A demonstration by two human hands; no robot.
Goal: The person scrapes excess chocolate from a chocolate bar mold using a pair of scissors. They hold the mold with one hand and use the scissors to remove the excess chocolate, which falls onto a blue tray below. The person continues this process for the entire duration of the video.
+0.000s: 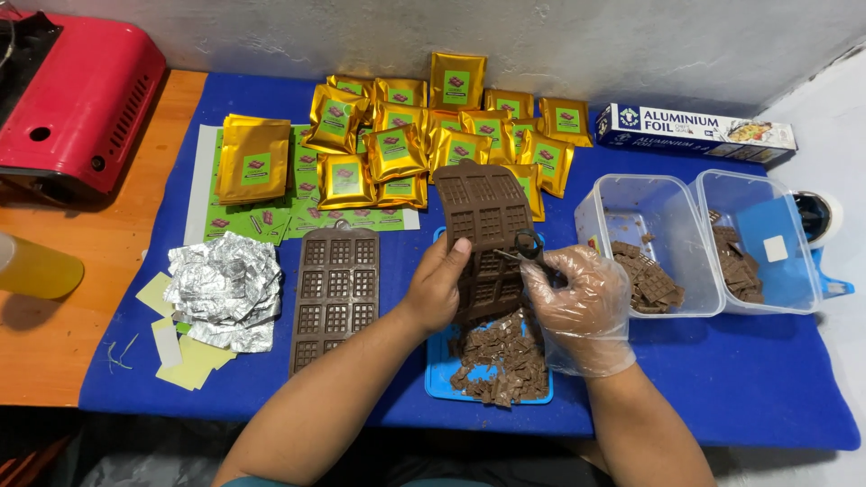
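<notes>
My bare left hand [439, 287] grips the left edge of a brown silicone chocolate mould [484, 221], held tilted over a blue tray [439, 372]. My right hand [582, 302], in a clear plastic glove, holds small black scissors [526, 247] against the mould's right side. Broken chocolate pieces [505, 356] lie heaped on the tray below. A second brown mould [336, 293] lies flat on the blue cloth, left of my left arm.
Several gold pouches [424, 135] lie at the back, a foil sheet pile [225, 289] at left. Two clear tubs [663, 239] with chocolate pieces stand at right, a foil box [695, 133] behind. A red appliance [72, 99] sits far left.
</notes>
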